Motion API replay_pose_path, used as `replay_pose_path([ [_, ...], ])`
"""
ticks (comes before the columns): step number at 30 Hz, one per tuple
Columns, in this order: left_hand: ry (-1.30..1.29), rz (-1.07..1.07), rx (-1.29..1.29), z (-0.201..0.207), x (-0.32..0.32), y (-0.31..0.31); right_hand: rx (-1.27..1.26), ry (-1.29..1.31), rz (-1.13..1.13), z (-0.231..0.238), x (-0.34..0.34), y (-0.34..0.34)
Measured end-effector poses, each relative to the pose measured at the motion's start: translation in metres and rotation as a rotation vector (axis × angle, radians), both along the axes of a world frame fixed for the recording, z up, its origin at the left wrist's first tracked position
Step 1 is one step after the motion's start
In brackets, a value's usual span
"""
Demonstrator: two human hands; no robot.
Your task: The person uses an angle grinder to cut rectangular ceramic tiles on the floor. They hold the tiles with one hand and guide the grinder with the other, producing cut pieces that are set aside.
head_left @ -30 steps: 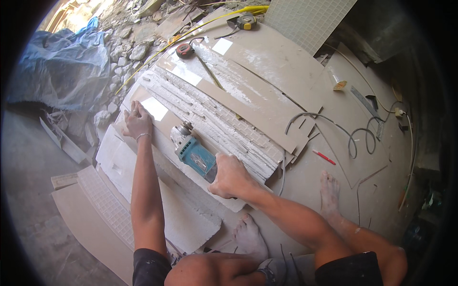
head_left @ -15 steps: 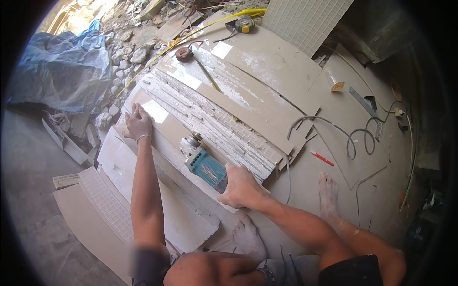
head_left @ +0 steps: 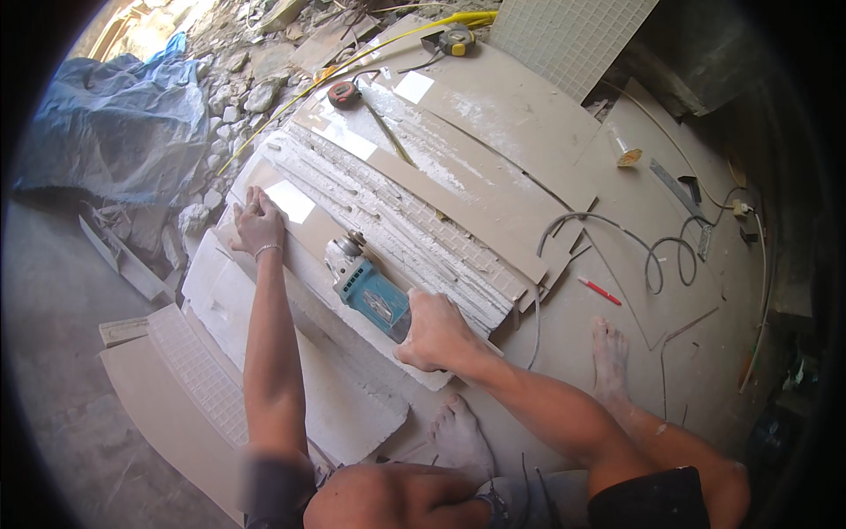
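My right hand (head_left: pixel 434 332) is wrapped round the rear of a teal angle grinder (head_left: pixel 375 300). The grinder's metal head points away from me, over a narrow beige tile strip (head_left: pixel 310 231); its disc is hard to make out. At the strip's far left end, my left hand (head_left: pixel 257 222) lies on top with its fingers stretched out. A white block (head_left: pixel 308 353) coated in dust lies beneath and beside the strip. To its right are white, dust-caked ridges (head_left: pixel 397 238) and another long beige tile strip (head_left: pixel 458 209).
Two tape measures, one red and black (head_left: pixel 344 94) and one yellow and black (head_left: pixel 456 40), lie farther off. A grey cable (head_left: pixel 608 220) loops at right near a red pen (head_left: pixel 600 292) and a metal square (head_left: pixel 677 188). Rubble (head_left: pixel 256 93) and blue sheeting (head_left: pixel 115 123) are at far left.
The grinder and my right hand have shifted slightly forward and left along the strip. My left hand keeps its place on the tile. The whole view has moved a little.
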State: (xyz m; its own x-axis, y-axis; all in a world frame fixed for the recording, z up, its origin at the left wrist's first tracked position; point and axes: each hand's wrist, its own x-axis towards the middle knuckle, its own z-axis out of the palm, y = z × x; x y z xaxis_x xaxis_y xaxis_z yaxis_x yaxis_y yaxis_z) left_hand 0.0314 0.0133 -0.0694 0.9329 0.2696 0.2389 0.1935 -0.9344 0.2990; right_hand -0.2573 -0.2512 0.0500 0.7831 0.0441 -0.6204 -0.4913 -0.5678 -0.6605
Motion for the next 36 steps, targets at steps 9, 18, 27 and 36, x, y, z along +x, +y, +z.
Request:
replay_pose_path([
  [9,0.003,-0.008,0.006,0.001,0.0,0.0,0.009,0.039,0.002,0.008,0.009,0.002],
  [18,0.025,0.004,0.008,0.008,-0.004,-0.005,0.002,0.031,0.009,0.006,-0.003,-0.003],
  [27,0.04,0.012,0.023,0.009,-0.002,-0.004,-0.006,-0.03,0.008,-0.005,-0.024,-0.008],
  [36,0.026,0.005,0.054,0.006,-0.001,-0.001,0.054,0.007,0.01,0.007,-0.038,-0.021],
])
